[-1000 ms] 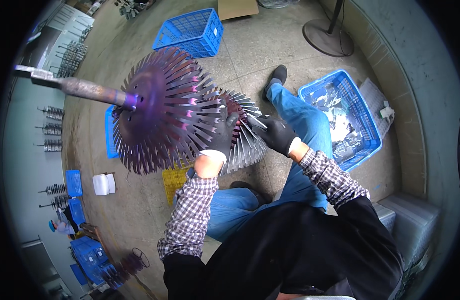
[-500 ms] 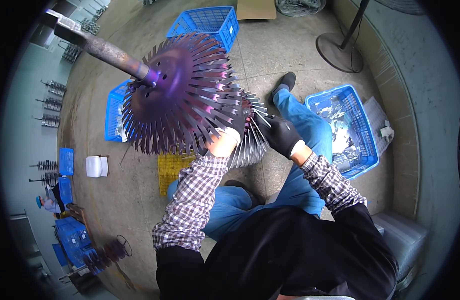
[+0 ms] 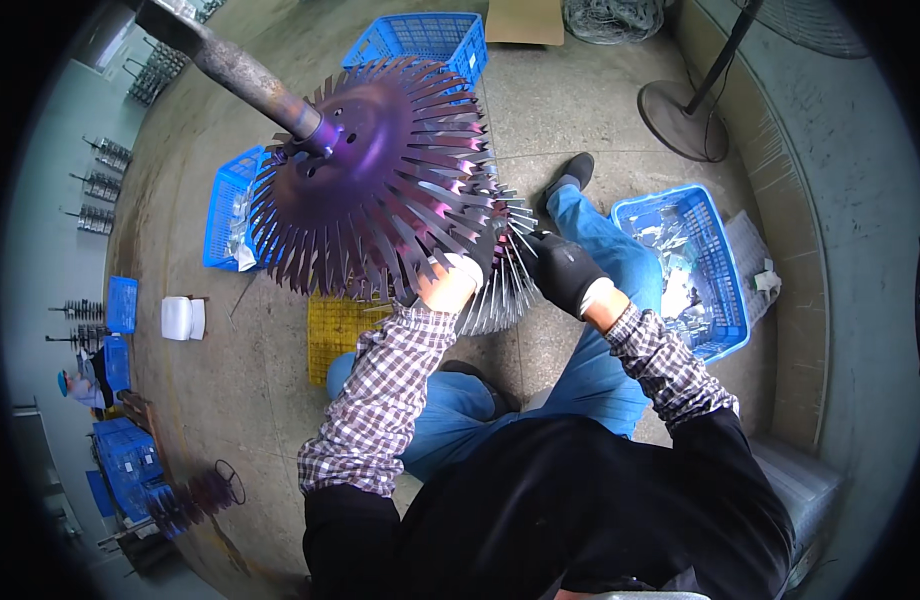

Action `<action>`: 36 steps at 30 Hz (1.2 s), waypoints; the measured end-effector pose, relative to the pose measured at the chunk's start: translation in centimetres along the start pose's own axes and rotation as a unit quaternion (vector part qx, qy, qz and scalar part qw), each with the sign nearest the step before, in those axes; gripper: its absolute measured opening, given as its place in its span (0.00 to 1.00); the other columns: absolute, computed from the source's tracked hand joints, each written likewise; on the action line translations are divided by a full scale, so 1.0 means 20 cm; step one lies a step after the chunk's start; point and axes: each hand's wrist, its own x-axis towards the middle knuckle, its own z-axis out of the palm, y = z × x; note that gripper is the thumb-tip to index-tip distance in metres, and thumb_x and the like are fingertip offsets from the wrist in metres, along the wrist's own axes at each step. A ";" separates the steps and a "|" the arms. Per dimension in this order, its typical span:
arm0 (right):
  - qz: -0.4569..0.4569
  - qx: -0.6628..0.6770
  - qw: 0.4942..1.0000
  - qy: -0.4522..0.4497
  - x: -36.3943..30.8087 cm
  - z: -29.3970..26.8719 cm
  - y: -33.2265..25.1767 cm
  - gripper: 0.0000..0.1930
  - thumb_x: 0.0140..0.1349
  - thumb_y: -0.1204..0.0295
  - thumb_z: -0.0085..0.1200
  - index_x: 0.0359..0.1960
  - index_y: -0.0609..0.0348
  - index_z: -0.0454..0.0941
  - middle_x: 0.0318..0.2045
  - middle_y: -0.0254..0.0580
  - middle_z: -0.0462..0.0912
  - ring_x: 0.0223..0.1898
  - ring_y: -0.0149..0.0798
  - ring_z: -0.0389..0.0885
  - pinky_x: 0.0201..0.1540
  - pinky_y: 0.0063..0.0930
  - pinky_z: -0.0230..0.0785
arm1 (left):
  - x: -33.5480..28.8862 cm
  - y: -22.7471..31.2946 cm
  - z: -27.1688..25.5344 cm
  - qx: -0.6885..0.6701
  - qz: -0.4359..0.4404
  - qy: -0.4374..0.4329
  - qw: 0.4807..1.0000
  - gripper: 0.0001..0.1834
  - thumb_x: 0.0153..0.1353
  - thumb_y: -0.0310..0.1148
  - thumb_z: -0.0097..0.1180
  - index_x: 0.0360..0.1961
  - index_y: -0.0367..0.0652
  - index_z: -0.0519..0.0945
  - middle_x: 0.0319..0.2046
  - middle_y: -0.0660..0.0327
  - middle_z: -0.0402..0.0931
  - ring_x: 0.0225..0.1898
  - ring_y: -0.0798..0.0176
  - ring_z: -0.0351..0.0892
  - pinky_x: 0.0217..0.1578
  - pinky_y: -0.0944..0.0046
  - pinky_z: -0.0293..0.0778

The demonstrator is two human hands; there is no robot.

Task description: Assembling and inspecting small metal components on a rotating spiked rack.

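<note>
A large rack of slotted metal discs hangs before me on a thick metal shaft [image 3: 255, 85]. Its front disc [image 3: 330, 170] is purple and dark, with many forked blades round the rim. Behind it, another tier carries thin silver metal strips [image 3: 492, 300] fanned outward. My left hand [image 3: 486, 252], in a black glove, reaches in behind the front disc; its fingers are hidden by the blades. At the right side of the silver tier, my right hand [image 3: 565, 272], also black-gloved, has its fingers closed on a metal strip at the rim.
A blue basket [image 3: 737, 290] of shiny metal pieces stands by my right leg. Other blue baskets [image 3: 470, 40] [image 3: 220, 215] and a yellow crate [image 3: 325, 345] sit around the rack. A fan stand [image 3: 680, 120] is far right. A white container [image 3: 183, 318] rests on the floor at left.
The view has shifted slightly, so the rack appears a little further right. Both hands stay at nearly the same places on the rack, the right one still at the silver strips.
</note>
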 end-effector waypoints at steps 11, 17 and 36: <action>-0.066 0.008 0.998 -0.009 0.00 -0.02 0.03 0.14 0.68 0.72 0.57 0.53 0.61 0.82 0.37 0.57 0.85 0.33 0.59 0.82 0.38 0.45 0.76 | -0.12 -0.21 0.18 -0.034 0.126 0.119 0.984 0.27 0.74 0.43 0.56 0.68 0.40 0.77 0.54 0.51 0.86 0.48 0.55 0.88 0.48 0.52 0.84; -0.099 0.006 0.995 -0.029 0.03 -0.01 0.12 0.16 0.69 0.72 0.57 0.57 0.61 0.80 0.38 0.55 0.85 0.33 0.57 0.82 0.39 0.45 0.76 | -0.07 -0.12 0.15 0.131 0.121 0.104 0.978 0.27 0.73 0.41 0.55 0.68 0.39 0.77 0.58 0.48 0.84 0.51 0.53 0.88 0.50 0.52 0.84; 0.461 0.032 0.864 0.197 -1.03 -0.69 1.43 0.28 0.75 0.54 0.56 0.70 0.55 0.78 0.50 0.46 0.90 0.35 0.39 0.83 0.43 0.34 0.76 | -0.21 0.17 -0.40 -0.134 -0.110 -0.104 0.979 0.22 0.82 0.33 0.51 0.72 0.39 0.76 0.65 0.53 0.81 0.57 0.56 0.84 0.58 0.62 0.77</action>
